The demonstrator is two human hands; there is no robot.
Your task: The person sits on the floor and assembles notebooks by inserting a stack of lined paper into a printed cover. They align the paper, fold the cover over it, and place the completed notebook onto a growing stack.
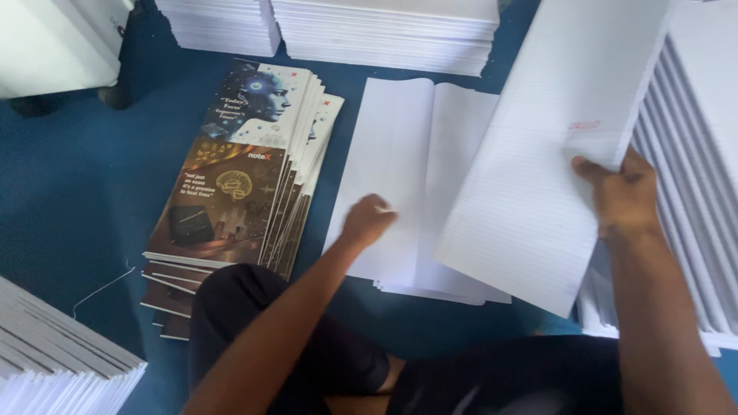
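My right hand [621, 192] grips a bundle of lined white sheets [553, 146] by its near right corner and holds it tilted above the floor. My left hand [367, 220] rests with curled fingers on an open, folded pile of white sheets [407, 154] lying on the blue floor. The held bundle overlaps the right part of that pile. To the left of my left hand lies a fanned stack of printed notebook covers [238, 177], dark with a face and brain picture.
Tall stacks of white paper stand at the back [384, 31], along the right edge [692, 192] and at the bottom left [54, 361]. My dark-clothed knees [307, 361] fill the lower middle. A thin wire [100, 288] lies on the blue carpet [84, 177].
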